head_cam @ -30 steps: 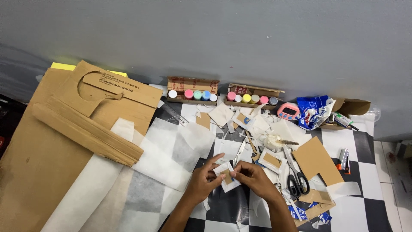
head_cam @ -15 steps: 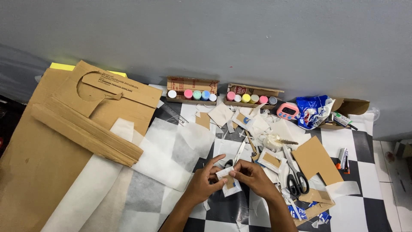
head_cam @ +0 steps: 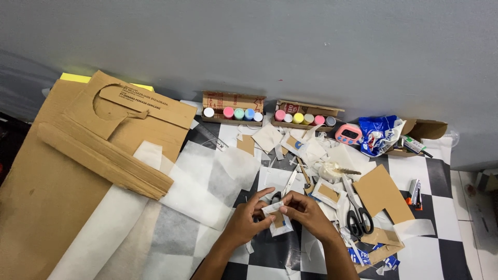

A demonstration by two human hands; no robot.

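Both hands met over the black-and-white checkered surface [head_cam: 441, 171], low in the head view. The left hand [head_cam: 245, 224] and the right hand [head_cam: 306, 213] each pinched the same small piece of white fabric with a brown cardboard patch [head_cam: 277, 220], the left grip closed on its left edge with thumb and forefinger, the right grip closed on its top right edge. The piece was held just above the surface, tilted a little, between the two hands.

Just right of the right hand lay black-handled scissors [head_cam: 357, 212], beside a flat brown cardboard sheet [head_cam: 383, 194]. A similar fabric-and-cardboard square [head_cam: 328, 193] lay just above the right hand, among scattered white fabric scraps [head_cam: 306, 148]. A large translucent white fabric sheet [head_cam: 207, 181] spread to the left of the hands, partly over the checkered pattern. Further left sat a big cut cardboard panel [head_cam: 67, 171] with a stack of cardboard strips [head_cam: 104, 158] lying across it.

Along the grey wall [head_cam: 290, 46] stood two small cardboard boxes of paint pots: the left box [head_cam: 233, 106] and the right box [head_cam: 306, 115], with caps in white, pink, green, blue and yellow. Right of them were a pink digital timer [head_cam: 348, 134], a crumpled blue and white plastic bag [head_cam: 381, 135] and a small stapler [head_cam: 414, 192] near the right edge.
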